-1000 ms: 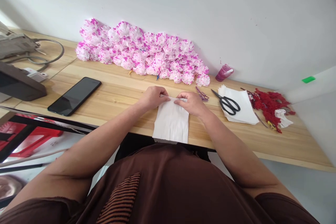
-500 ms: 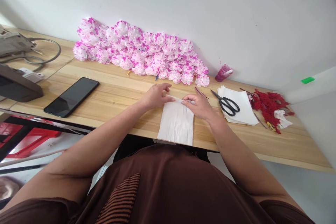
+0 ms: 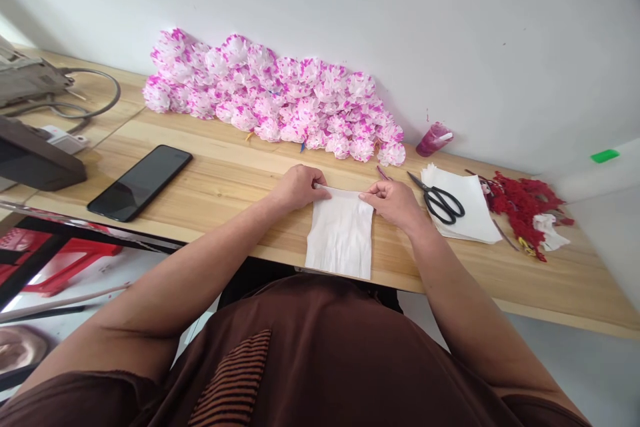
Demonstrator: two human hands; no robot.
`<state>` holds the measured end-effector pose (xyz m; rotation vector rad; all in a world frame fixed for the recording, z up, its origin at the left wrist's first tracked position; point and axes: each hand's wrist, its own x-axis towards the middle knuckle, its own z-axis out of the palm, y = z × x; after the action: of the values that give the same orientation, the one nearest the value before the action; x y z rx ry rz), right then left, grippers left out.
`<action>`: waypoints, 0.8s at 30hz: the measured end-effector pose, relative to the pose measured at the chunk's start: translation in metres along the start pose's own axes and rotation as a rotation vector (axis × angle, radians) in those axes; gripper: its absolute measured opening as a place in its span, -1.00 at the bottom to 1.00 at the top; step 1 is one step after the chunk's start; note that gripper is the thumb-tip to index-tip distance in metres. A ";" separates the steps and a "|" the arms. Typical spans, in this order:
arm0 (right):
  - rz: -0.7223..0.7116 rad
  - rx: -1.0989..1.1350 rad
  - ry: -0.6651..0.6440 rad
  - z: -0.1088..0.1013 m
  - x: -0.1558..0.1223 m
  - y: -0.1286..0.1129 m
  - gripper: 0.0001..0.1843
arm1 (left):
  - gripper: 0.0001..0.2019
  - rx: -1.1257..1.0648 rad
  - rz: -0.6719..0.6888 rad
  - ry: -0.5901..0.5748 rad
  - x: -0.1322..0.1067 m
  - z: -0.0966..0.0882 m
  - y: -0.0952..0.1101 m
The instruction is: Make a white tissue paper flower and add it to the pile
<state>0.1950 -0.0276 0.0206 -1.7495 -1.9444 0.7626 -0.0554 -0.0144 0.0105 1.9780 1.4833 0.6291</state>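
Observation:
A creased white sheet of tissue paper (image 3: 340, 233) lies at the table's front edge, directly before me. My left hand (image 3: 303, 187) pinches its far left corner between thumb and fingers. At the far right corner my right hand (image 3: 395, 202) grips the paper in the same way. The far edge runs straight between the two hands. Black-handled scissors (image 3: 443, 203) rest to the right of my right hand, on top of a stack of white paper (image 3: 477, 207). A thin dark pink stem (image 3: 383, 173) lies just beyond my right hand.
White-and-magenta paper flowers (image 3: 280, 97) are heaped against the wall. A magenta-stained cup (image 3: 434, 140) stands to their right. Red fuzzy strands (image 3: 523, 203) lie at the far right. On the left are a black phone (image 3: 143, 181), a dark box-like object (image 3: 37, 157) and a grey cable (image 3: 113, 93).
My right hand has moved right along the paper's far edge to its corner. My left hand's raised fingers have closed on the left corner. The view has shifted slightly.

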 end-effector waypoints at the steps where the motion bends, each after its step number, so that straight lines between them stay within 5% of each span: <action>1: -0.002 -0.033 0.017 0.000 0.000 -0.001 -0.72 | -0.82 -0.002 0.002 0.002 0.000 0.000 0.000; 7: -0.018 -0.237 0.071 0.001 -0.005 -0.007 -0.78 | -0.85 -0.008 -0.020 0.003 -0.004 -0.005 -0.001; 11: -0.250 -0.346 0.278 0.016 -0.014 -0.019 -0.76 | -0.86 0.048 -0.035 0.019 -0.005 -0.005 0.003; 16: -0.603 -0.222 0.046 0.047 -0.023 -0.035 -0.52 | -0.85 0.077 -0.057 0.033 -0.004 -0.005 0.005; 24: -0.649 -0.268 -0.027 0.059 -0.022 -0.029 -0.44 | -0.75 0.157 -0.061 0.014 -0.006 -0.017 0.000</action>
<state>0.1386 -0.0587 -0.0048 -1.1005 -2.5127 0.3032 -0.0685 -0.0174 0.0231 2.0392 1.6396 0.5154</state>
